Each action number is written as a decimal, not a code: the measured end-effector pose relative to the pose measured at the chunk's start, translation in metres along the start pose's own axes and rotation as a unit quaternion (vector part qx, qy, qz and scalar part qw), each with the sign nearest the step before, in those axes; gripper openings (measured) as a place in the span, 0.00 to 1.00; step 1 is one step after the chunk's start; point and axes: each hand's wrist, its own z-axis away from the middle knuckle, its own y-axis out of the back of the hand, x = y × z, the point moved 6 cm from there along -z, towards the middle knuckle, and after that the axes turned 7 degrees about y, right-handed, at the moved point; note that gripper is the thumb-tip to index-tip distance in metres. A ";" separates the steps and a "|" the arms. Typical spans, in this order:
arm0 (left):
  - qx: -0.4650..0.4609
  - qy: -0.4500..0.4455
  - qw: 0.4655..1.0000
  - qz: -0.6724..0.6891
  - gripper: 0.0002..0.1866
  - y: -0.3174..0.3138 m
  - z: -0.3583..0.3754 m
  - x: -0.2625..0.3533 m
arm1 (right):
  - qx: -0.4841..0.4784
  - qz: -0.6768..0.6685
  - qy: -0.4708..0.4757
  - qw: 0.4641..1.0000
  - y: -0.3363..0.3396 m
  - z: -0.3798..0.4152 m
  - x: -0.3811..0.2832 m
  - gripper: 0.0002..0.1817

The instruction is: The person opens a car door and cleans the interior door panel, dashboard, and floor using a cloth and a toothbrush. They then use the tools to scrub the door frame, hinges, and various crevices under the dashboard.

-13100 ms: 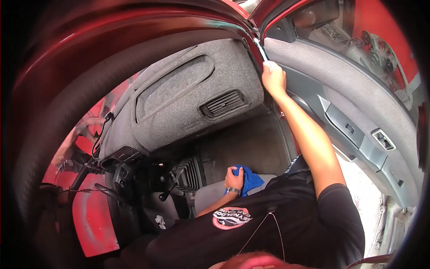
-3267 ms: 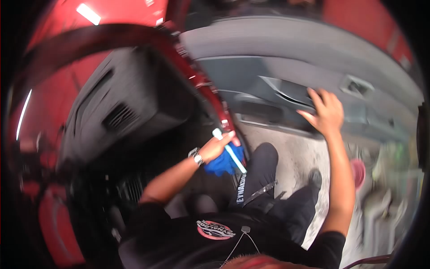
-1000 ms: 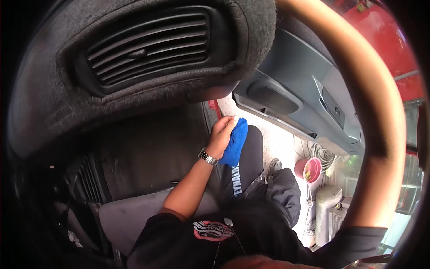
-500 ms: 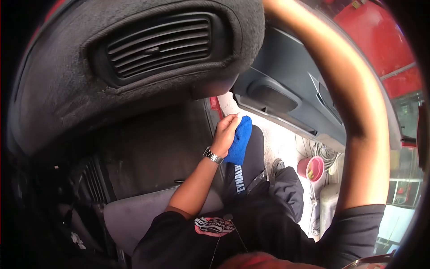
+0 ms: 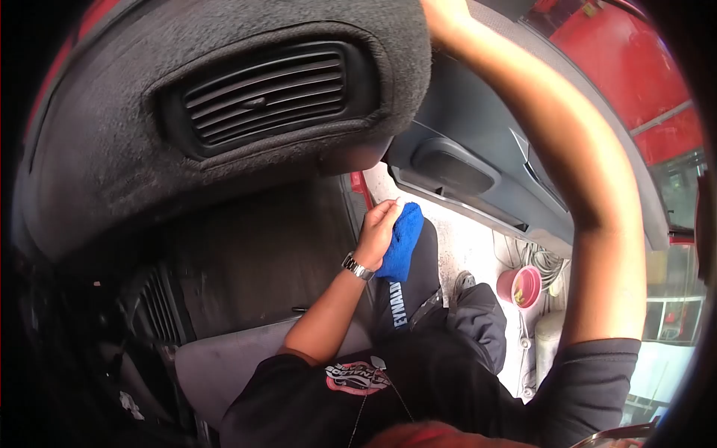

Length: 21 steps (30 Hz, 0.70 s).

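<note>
blue cloth (image 5: pixel 403 244) sits mid-frame, pinched in the left hand (image 5: pixel 378 230), i'd judge to keep it off the floor (image 5: pixel 452 243); the right hand (image 5: pixel 448 16) is cut off up top, its grip i can't tell.

Bare right hand (image 5: pixel 447 12) was cut off by top edge, grip unseen.
Bare left hand (image 5: pixel 376 235) hid part of fuzzy blue cloth (image 5: pixel 403 243); contents of round pink bucket (image 5: pixel 508 288) were too small to tell.

Cloth (image 5: pixel 405 243) in L hand (image 5: pixel 377 233), dash vent (image 5: pixel 269 102) upper L, bucket (image 5: pixel 519 287) on flr (image 5: pixel 457 246) R.
</note>
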 end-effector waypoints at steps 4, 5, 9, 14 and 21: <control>-0.021 0.016 1.000 -0.002 0.16 0.007 -0.001 -0.004 | -0.001 0.008 0.042 0.999 -0.021 0.011 -0.002 0.22; -0.020 0.012 1.000 -0.003 0.16 0.006 -0.001 -0.004 | 0.094 -0.041 0.006 0.995 -0.017 0.013 0.001 0.22; -0.012 0.022 1.000 0.000 0.16 0.003 -0.001 -0.012 | -0.107 0.114 0.091 0.984 0.011 0.012 -0.009 0.25; -0.010 0.013 1.000 -0.017 0.17 0.005 0.001 -0.018 | -0.092 0.081 0.061 0.991 0.008 0.008 0.001 0.23; 0.004 0.013 1.000 -0.025 0.19 -0.001 -0.001 -0.017 | -0.045 0.141 0.114 0.982 0.024 0.017 0.000 0.16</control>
